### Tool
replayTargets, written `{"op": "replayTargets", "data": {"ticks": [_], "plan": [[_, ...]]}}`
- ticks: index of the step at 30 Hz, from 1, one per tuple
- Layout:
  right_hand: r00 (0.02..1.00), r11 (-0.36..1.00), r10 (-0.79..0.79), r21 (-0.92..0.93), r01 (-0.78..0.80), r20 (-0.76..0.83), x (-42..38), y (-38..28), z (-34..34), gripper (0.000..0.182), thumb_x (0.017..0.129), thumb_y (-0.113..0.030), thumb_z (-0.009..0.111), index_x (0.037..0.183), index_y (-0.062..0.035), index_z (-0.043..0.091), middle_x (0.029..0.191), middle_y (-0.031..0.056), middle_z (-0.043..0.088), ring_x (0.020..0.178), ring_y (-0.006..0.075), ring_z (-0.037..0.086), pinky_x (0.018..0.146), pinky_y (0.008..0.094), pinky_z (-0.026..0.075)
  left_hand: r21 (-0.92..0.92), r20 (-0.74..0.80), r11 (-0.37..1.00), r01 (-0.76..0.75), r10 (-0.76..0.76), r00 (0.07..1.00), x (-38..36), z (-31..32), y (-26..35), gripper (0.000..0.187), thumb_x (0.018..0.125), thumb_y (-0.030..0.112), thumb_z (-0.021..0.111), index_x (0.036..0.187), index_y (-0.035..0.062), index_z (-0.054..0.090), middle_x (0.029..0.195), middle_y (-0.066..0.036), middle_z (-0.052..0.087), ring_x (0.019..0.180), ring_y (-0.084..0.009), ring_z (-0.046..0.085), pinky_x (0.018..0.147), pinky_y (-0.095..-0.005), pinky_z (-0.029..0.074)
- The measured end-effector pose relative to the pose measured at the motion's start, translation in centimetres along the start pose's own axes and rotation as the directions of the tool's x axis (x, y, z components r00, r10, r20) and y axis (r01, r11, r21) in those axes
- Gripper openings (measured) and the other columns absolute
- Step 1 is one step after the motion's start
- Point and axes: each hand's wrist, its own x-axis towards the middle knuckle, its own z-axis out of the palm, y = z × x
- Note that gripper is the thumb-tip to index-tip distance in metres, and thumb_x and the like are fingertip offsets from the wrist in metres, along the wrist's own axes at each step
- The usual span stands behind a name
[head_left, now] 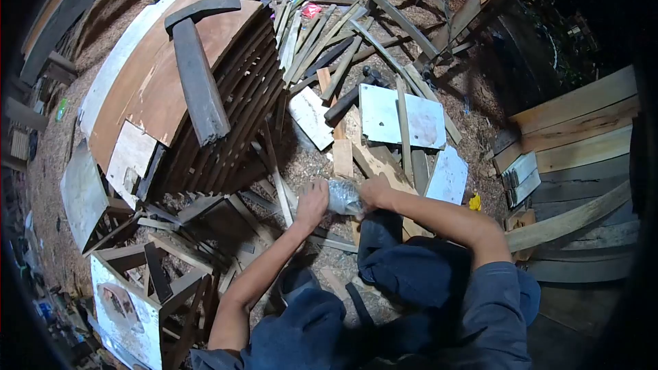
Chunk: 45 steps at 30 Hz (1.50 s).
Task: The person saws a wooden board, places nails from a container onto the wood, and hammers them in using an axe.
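Note:
A crumpled, shiny clear plastic bag or wrap (344,197) with greyish contents is held between my two hands, low in front of my knees. My left hand (313,202) grips its left side with the fingers curled. On its right side, my right hand (374,193) has its fingers closed, partly hidden behind the wrist. What is inside the plastic is too small to make out. Just beyond the bag stands a short pale wood block (343,157). A dark hammer-like tool (346,104) lies farther off among the wood pieces.
A large stack of curved boards (226,123) rises at the left, with a T-shaped timber (199,75) on top. White-faced boards (402,116) and wood strips (322,34) lie ahead. Plank work (582,157) stands at the right, near a yellow item (475,201).

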Motion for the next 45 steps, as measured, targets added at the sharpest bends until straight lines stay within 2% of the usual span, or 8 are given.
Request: {"op": "replayTargets", "data": {"ticks": [11, 14, 20, 28, 33, 36, 40, 45], "plan": [[0.985, 0.962, 0.134, 0.226, -0.156, 0.109, 2.9, -3.0, 2.7, 0.023, 0.086, -0.019, 0.060, 0.102, -0.0128, 0.076, 0.104, 0.0106, 0.073, 0.099, 0.0295, 0.070, 0.080, 0.0444, 0.054, -0.199, -0.069, 0.979, -0.033, 0.019, 0.997, 1.4, -2.1, -0.5, 0.019, 0.082, 0.007, 0.058, 0.097, 0.0035, 0.049, 0.083, -0.014, 0.066, 0.076, -0.0306, 0.069, 0.068, -0.0435, 0.055], [0.978, 0.964, 0.196, 0.197, -0.179, -0.069, 4.1, -3.1, 3.6, 0.023, 0.084, -0.019, 0.061, 0.100, -0.0116, 0.076, 0.102, 0.0129, 0.073, 0.097, 0.0301, 0.071, 0.077, 0.0432, 0.055, -0.243, -0.091, 0.970, -0.029, 0.007, 0.996, 1.6, -1.8, -0.8, 0.018, 0.082, 0.007, 0.058, 0.097, 0.0030, 0.049, 0.080, -0.014, 0.066, 0.072, -0.0315, 0.069, 0.062, -0.0433, 0.055], [0.955, 0.911, -0.027, 0.399, -0.099, 0.297, 6.4, -0.1, 0.9, 0.022, 0.068, -0.020, 0.080, 0.086, -0.0078, 0.076, 0.095, 0.0128, 0.073, 0.088, 0.0242, 0.072, 0.068, 0.0407, 0.057, -0.384, -0.009, 0.923, 0.022, -0.028, 1.000, 1.6, -2.2, -3.5, 0.043, 0.078, 0.017, 0.072, 0.101, -0.0025, 0.042, 0.076, -0.023, 0.063, 0.074, -0.0443, 0.064, 0.064, -0.0494, 0.051], [0.867, 0.760, -0.289, 0.648, -0.050, 0.406, 10.6, -0.8, -1.9, 0.015, 0.081, -0.021, 0.071, 0.091, -0.0097, 0.077, 0.082, 0.0053, 0.074, 0.069, 0.0161, 0.068, 0.064, 0.0365, 0.056, -0.487, 0.315, 0.805, 0.339, -0.200, 0.928, -2.2, -11.3, -7.2, 0.063, 0.078, 0.031, 0.073, 0.117, -0.0077, 0.042, 0.087, -0.032, 0.065, 0.089, -0.0454, 0.066, 0.073, -0.0504, 0.053], [0.819, 0.873, -0.479, 0.272, 0.406, 0.315, 8.6, -6.0, -9.8, 0.018, 0.079, -0.023, 0.069, 0.084, -0.0078, 0.077, 0.076, 0.0049, 0.073, 0.067, 0.0142, 0.066, 0.055, 0.0316, 0.050, -0.592, 0.320, 0.681, 0.431, -0.292, 0.901, -8.3, -13.1, -8.8, 0.058, 0.072, 0.031, 0.076, 0.107, -0.0066, 0.048, 0.095, -0.031, 0.065, 0.093, -0.0470, 0.064, 0.080, -0.0487, 0.053], [0.798, 0.837, -0.488, 0.447, 0.314, 0.353, 8.4, -9.3, -10.7, 0.020, 0.075, -0.026, 0.069, 0.079, -0.0079, 0.075, 0.068, 0.0044, 0.068, 0.061, 0.0162, 0.063, 0.054, 0.0347, 0.049, -0.505, 0.397, 0.667, 0.548, -0.384, 0.834, -10.7, -18.4, -8.8, 0.056, 0.072, 0.029, 0.074, 0.105, -0.0077, 0.046, 0.092, -0.034, 0.064, 0.094, -0.0488, 0.063, 0.081, -0.0507, 0.052], [0.767, 0.818, -0.570, 0.112, 0.565, 0.295, 7.4, -15.1, -12.2, 0.019, 0.070, -0.025, 0.070, 0.066, -0.0065, 0.070, 0.059, 0.0065, 0.062, 0.058, 0.0223, 0.059, 0.054, 0.0370, 0.046, -0.475, 0.372, 0.640, 0.604, -0.476, 0.797, -14.8, -21.1, -9.3, 0.054, 0.070, 0.027, 0.073, 0.104, -0.0062, 0.047, 0.090, -0.034, 0.063, 0.092, -0.0494, 0.062, 0.080, -0.0520, 0.049], [0.702, 0.712, -0.700, -0.067, 0.698, -0.128, 5.2, -15.7, -11.3, 0.030, 0.074, -0.022, 0.066, 0.096, -0.0016, 0.067, 0.101, 0.0187, 0.070, 0.089, 0.0374, 0.068, 0.078, 0.0454, 0.057, -0.519, 0.343, 0.624, 0.584, -0.474, 0.811, -15.5, -24.6, -9.5, 0.052, 0.071, 0.028, 0.073, 0.100, -0.0056, 0.046, 0.085, -0.032, 0.062, 0.086, -0.0481, 0.063, 0.075, -0.0494, 0.049]]}}
